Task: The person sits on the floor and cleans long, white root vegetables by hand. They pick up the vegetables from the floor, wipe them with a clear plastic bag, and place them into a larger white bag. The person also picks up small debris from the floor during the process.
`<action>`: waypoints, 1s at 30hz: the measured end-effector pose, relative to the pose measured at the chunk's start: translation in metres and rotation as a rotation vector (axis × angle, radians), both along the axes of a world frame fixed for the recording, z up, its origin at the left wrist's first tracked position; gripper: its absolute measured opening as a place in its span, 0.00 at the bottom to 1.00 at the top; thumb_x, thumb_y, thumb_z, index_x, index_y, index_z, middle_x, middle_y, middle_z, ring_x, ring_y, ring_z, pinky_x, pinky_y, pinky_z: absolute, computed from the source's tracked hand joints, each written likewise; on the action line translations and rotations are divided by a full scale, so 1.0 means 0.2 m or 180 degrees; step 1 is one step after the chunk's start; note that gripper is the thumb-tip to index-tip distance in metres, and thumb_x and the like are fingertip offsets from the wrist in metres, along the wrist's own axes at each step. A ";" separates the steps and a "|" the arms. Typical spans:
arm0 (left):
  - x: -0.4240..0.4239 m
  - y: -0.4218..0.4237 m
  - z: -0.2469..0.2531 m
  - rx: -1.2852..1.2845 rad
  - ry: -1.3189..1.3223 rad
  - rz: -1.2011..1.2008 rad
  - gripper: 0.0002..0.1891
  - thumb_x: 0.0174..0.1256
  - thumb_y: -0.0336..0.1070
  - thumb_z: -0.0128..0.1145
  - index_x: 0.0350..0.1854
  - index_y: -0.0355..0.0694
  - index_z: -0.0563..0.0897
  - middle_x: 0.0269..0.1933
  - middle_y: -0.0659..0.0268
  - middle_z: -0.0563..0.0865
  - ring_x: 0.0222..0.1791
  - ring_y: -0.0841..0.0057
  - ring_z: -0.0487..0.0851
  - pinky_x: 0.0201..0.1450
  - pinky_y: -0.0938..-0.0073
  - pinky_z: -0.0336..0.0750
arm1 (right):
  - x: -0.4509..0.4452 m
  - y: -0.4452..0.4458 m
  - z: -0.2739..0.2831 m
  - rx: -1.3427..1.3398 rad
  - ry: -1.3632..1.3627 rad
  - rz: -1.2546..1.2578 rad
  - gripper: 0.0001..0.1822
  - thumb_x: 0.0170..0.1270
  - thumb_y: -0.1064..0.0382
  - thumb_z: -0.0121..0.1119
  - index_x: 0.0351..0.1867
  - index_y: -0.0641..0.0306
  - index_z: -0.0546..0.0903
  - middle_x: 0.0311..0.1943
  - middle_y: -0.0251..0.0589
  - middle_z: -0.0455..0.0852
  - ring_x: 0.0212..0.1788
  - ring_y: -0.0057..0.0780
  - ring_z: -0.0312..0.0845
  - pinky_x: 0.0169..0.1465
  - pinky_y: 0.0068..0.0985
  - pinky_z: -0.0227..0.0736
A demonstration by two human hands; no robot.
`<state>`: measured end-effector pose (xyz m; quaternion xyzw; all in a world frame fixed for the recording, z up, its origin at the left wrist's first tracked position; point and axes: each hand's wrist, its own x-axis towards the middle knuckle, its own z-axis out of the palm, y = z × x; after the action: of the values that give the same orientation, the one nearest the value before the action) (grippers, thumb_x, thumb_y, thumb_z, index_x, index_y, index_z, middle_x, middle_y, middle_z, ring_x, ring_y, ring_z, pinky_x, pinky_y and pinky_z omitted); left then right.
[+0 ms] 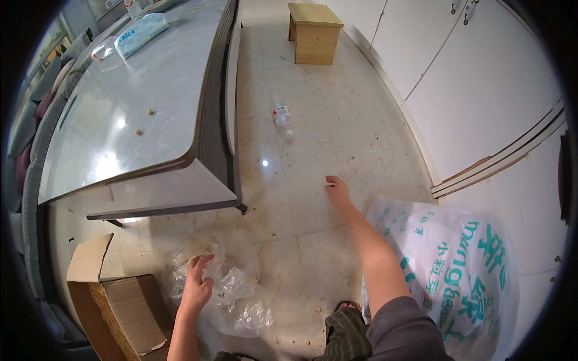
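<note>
My left hand (198,282) hangs over a crumpled clear plastic bag (235,289) on the floor, its fingers apart and holding nothing that shows. Farther forward, above the tiled floor, my right hand (337,188) reaches out with curled fingers; whether something small is between them cannot be made out. A clear plastic bottle (282,118) with a label lies on its side on the floor beyond it. To the left of my left hand stands an open cardboard box (86,295). A large white woven sack (451,270) with green lettering lies beside my right forearm.
A grey-topped table (171,81) fills the upper left, bearing a blue-and-white plastic pack (142,35) and two small yellowish pieces. A wooden stool (318,38) stands farther along the floor. White cabinets (474,90) line the right side. Small crumbs are scattered across the floor.
</note>
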<state>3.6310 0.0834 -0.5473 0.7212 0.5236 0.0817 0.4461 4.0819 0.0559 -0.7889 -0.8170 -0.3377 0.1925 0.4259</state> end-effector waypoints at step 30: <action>0.41 0.07 -0.18 0.1296 -0.0390 0.0520 0.24 0.36 0.17 0.40 0.39 0.37 0.80 0.50 0.59 0.78 0.54 0.61 0.72 0.61 0.66 0.63 | -0.28 0.63 0.05 -0.0366 -0.0772 0.0723 0.05 0.55 0.65 0.57 0.30 0.63 0.79 0.32 0.47 0.79 0.39 0.45 0.76 0.41 0.37 0.72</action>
<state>3.7132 0.0971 -0.5824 0.7452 0.5249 0.2652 0.3142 4.0254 0.1823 -0.7797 -0.8138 -0.4652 0.1584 0.3102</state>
